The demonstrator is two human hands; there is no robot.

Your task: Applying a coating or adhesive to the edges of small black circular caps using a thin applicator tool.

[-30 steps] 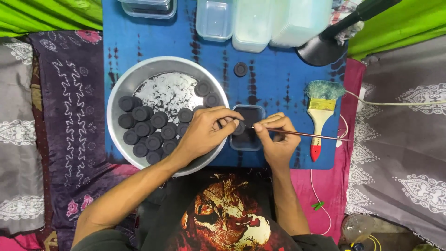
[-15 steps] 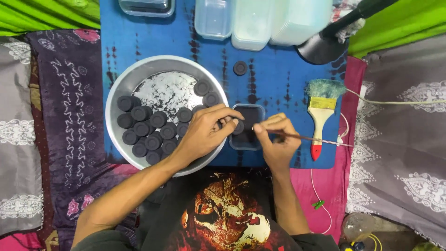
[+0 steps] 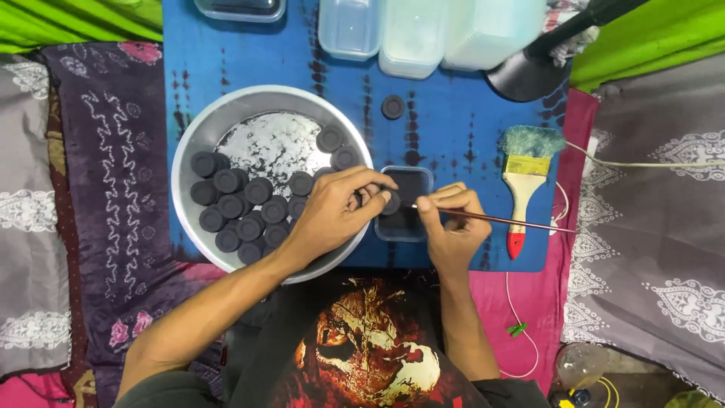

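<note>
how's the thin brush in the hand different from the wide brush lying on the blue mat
The thin brush is a slim reddish stick, held by the right hand and lying nearly level, tip toward the small dark tray. The wide brush is flat and broad, with a pale handle, red end and fluffy teal bristles, lying untouched on the blue mat, pointing up and down. The two overlap in this view.

Wide paintbrush (image 3: pixel 523 195) with a red-tipped handle lying on blue cloth (image 3: pixel 453 121), just beside a black lamp (image 3: pixel 529 72). Clear tubs (image 3: pixel 423 34) lined along the far edge, one loose cap (image 3: pixel 392 106) near them. Patterned grey fabric (image 3: pixel 657 227) at right.
</note>
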